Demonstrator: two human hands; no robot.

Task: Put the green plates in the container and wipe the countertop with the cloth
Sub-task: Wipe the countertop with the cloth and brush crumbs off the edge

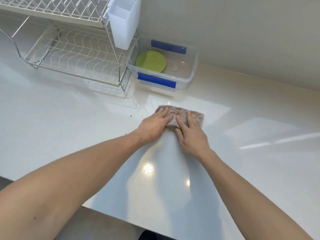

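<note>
I had both hands flat on the cloth (181, 115) — the left hand (153, 124) with its fingers straight and close together pressing the near left part, the right hand (190, 134) with fingers straight and slightly spread across the right part, neither curled round the fabric. The cloth lay folded on the countertop (69, 118), just ahead of my fingertips the clear container (194, 66) with its blue clips, and in it the green plates (150, 62) already stacked at the left end, so I judged that part done and the wiping in hand. Beyond the left fingers stood the wire dish rack (69, 54), with a white cutlery holder (124, 21) hung on its side. A few dark specks (131, 116) sat well to the left of my left hand, and water droplets (148, 168) glinted behind both wrists, nearer to me. The risk, as I saw it: pushing forward could run the cloth into the container and shove it toward the wall, and with only flat pressure the cloth might bunch or slip — leaving the droplets and specks missed.
</note>
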